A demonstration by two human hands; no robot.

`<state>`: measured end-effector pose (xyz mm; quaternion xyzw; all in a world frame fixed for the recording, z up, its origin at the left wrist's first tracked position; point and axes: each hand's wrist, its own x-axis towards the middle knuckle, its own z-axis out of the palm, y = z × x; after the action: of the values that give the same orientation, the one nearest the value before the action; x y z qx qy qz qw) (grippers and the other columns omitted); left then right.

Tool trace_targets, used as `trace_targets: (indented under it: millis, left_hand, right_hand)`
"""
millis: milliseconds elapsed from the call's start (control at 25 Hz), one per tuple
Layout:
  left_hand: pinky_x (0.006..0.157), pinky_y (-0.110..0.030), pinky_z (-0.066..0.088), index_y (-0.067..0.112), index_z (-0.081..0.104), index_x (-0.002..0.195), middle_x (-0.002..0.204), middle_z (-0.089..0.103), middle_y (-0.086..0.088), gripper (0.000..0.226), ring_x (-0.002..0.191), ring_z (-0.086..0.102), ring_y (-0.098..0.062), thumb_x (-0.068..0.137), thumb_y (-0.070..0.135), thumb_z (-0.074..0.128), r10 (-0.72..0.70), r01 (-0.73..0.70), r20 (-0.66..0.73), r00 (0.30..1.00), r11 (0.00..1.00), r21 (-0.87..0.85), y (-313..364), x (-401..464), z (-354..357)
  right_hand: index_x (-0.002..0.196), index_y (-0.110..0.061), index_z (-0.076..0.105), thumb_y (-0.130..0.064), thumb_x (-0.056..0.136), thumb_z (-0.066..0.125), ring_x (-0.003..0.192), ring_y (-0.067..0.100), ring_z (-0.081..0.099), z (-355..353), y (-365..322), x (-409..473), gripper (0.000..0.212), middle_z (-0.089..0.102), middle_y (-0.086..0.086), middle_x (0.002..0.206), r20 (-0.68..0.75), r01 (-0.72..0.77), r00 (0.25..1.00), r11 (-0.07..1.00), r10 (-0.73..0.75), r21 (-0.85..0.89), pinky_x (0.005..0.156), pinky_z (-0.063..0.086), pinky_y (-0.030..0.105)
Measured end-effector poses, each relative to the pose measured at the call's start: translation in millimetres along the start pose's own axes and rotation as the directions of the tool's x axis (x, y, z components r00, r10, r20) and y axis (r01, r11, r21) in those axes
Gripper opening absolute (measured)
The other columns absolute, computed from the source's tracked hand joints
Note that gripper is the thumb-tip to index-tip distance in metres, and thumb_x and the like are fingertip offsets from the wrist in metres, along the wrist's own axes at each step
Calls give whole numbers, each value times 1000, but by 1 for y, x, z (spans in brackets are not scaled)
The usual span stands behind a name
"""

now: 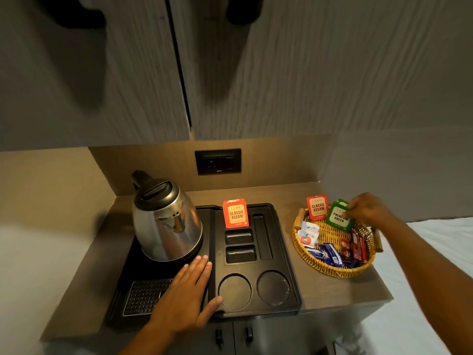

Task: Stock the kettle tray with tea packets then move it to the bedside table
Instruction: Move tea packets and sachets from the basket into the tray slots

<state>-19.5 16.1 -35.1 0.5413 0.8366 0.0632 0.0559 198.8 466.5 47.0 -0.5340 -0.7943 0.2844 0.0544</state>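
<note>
A black kettle tray lies on a wooden counter, with a steel kettle on its left half. An orange Classic Assam tea packet stands upright in the tray's rear slot. My left hand rests flat and open on the tray in front of the kettle. At the right, a wicker basket holds another orange Assam packet and a green Premium Green tea packet. My right hand pinches the green packet's top corner, over the basket.
The basket also holds white sachets, blue sachets and red-brown sachets. A wall socket sits behind the tray. Cabinet doors hang overhead. White bedding lies at the right.
</note>
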Motion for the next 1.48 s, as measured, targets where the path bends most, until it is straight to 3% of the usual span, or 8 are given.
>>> trace_targets:
  millis: [120, 240, 400, 720, 880, 1120, 1280, 1480]
  left_hand:
    - [120, -31, -8, 23, 1, 155, 161, -9, 7, 89, 145, -20, -6, 86, 80, 8, -2, 2, -8, 1000, 1000, 3, 1, -2, -1]
    - [120, -34, -6, 21, 3, 155, 162, -6, 4, 88, 146, -17, -9, 87, 78, 10, 6, -6, -8, 1000, 1000, 18, 3, -2, -2]
    - [120, -35, -5, 21, 5, 155, 163, -2, 3, 88, 146, -14, -9, 88, 78, 11, 2, -2, -12, 1000, 1000, 10, 2, -2, -1]
    - [122, -38, 1, 18, 7, 155, 163, 1, 1, 86, 147, -11, -10, 89, 75, 13, 0, 0, -11, 1000, 1000, -3, 4, -4, -5]
    - [122, -38, 1, 20, 4, 155, 163, -3, 2, 85, 147, -13, -9, 90, 74, 13, 6, -6, -11, 1000, 1000, -3, 5, -6, -6]
    - [121, -37, -3, 22, 4, 155, 162, -4, 5, 86, 146, -14, -9, 89, 76, 8, 9, -9, -26, 1000, 1000, -20, 2, -4, 0]
    - [120, -37, -2, 23, 2, 154, 162, -6, 5, 85, 147, -14, -10, 88, 77, 8, 5, -5, -15, 1000, 1000, -10, 0, -3, 3]
    - [122, -39, 1, 23, 1, 154, 162, -6, 4, 85, 147, -14, -11, 89, 76, 7, 9, -9, -3, 1000, 1000, -2, -1, -2, 5]
  right_hand:
    - [81, -12, 71, -16, 78, 77, 82, 25, 62, -40, -23, -13, 8, 70, 10, 88, 190, 125, 976, 988, -107, -88, 61, 46, 32]
    - [78, -23, 70, -22, 79, 76, 76, 16, 66, -52, -66, -38, 6, 71, -2, 80, 182, 369, 915, 929, -359, -27, 57, 44, 25]
    - [82, -27, 69, -18, 81, 74, 79, 4, 66, 35, -146, -74, 11, 69, -9, 87, 291, 538, 768, 821, -570, 190, 61, 49, 16]
    - [75, -27, 69, -25, 81, 75, 86, 12, 68, 159, -180, -54, 9, 70, -6, 91, 343, 384, 840, 907, -420, 171, 70, 58, 30]
    - [107, -26, 65, -25, 81, 74, 90, 14, 65, 158, -176, -51, 27, 67, -3, 103, 381, 396, 828, 910, -412, 125, 71, 56, 32]
    - [120, -22, 61, -24, 83, 72, 86, 15, 58, 78, -74, -44, 39, 65, 6, 117, -213, 259, 950, 958, -229, 126, 70, 46, 29]
    - [103, -24, 68, -24, 74, 81, 90, 21, 60, 72, -34, -59, 32, 68, 6, 105, 135, 150, 981, 988, -142, -49, 70, 49, 31]
    - [75, -25, 71, -27, 75, 80, 77, 19, 65, 77, -29, -72, 9, 69, -1, 77, 120, 163, 978, 984, -171, 73, 59, 47, 28]
